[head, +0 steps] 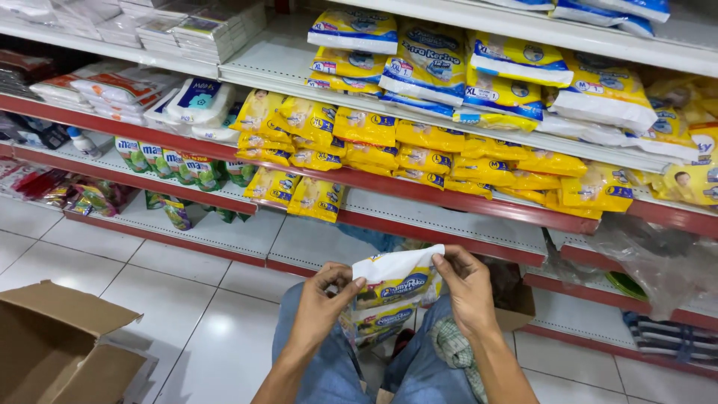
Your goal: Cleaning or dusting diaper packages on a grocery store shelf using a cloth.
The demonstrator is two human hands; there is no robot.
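Note:
I hold a yellow and white diaper packet [396, 275] in front of me with both hands. My left hand [323, 305] grips its left side, fingers curled over the edge. My right hand [467, 286] pinches its upper right corner. More packets of the same kind [374, 320] sit just below it, between my knees in blue jeans. Straight ahead, a white shelf with a red edge [441, 200] carries rows of matching yellow packets [389, 146].
An open cardboard box [60, 344] stands on the white tiled floor at lower left. Green packs [176, 166] fill the left shelf; larger yellow, white and blue bags [479, 71] lie on the upper shelf. Crumpled clear plastic [651, 258] lies at right. A checked cloth [455, 352] rests on my right leg.

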